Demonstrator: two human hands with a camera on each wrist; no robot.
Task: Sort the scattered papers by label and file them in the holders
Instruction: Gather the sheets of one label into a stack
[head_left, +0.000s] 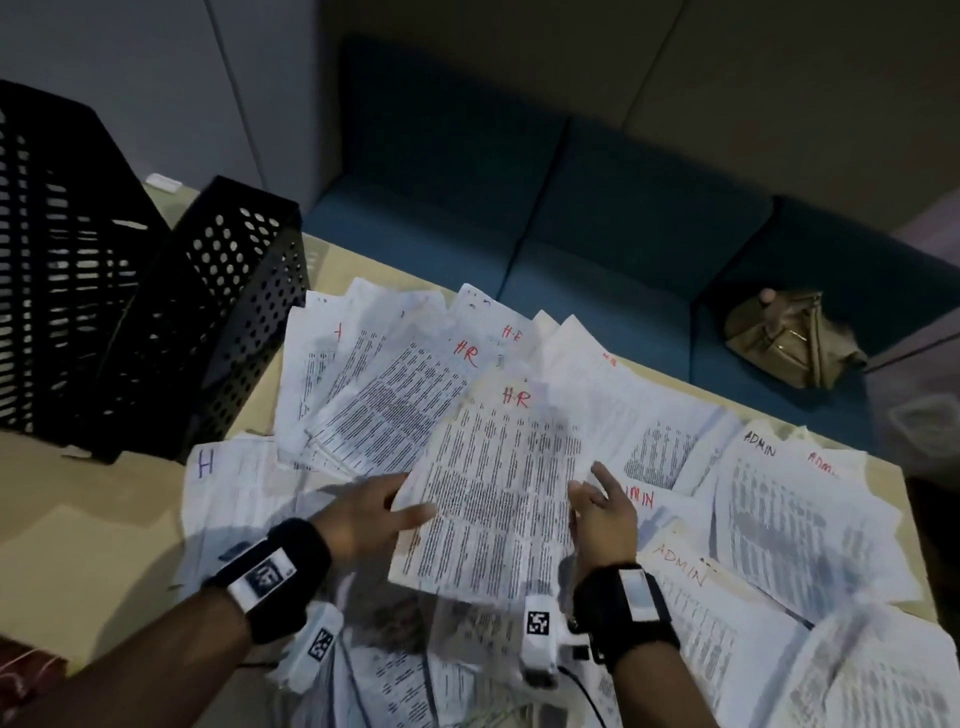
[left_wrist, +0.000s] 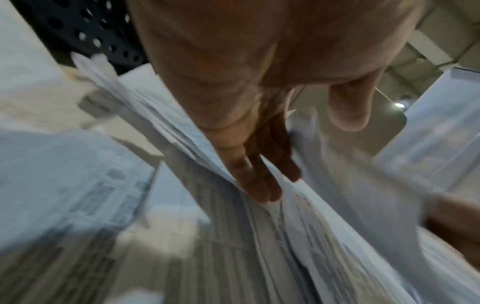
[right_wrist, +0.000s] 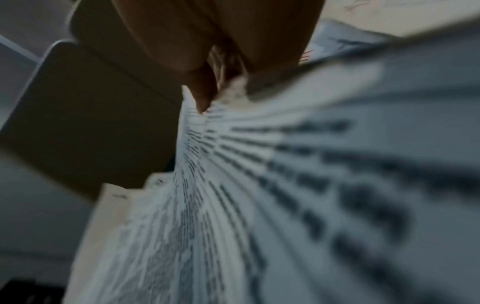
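Observation:
Printed sheets lie scattered over the beige table (head_left: 104, 499), hand-labelled HR, ADMIN or H. One HR sheet (head_left: 498, 493) is raised and tilted above the heap. My left hand (head_left: 410, 499) holds its left edge, thumb on top and straight fingers (left_wrist: 259, 174) underneath. My right hand (head_left: 597, 493) pinches the right edge; its fingertips (right_wrist: 205, 96) meet the paper (right_wrist: 285, 185). More HR sheets (head_left: 395, 384) fan out behind it. ADMIN sheets (head_left: 795, 499) lie to the right. Two black perforated holders (head_left: 228, 291) stand at the left, beyond the left hand.
A sheet marked H (head_left: 223, 483) lies left of my left hand. A teal sofa (head_left: 597, 208) runs along the table's far side, with a gold bag (head_left: 789, 338) on it. The table's right edge (head_left: 914, 519) is close to the ADMIN sheets.

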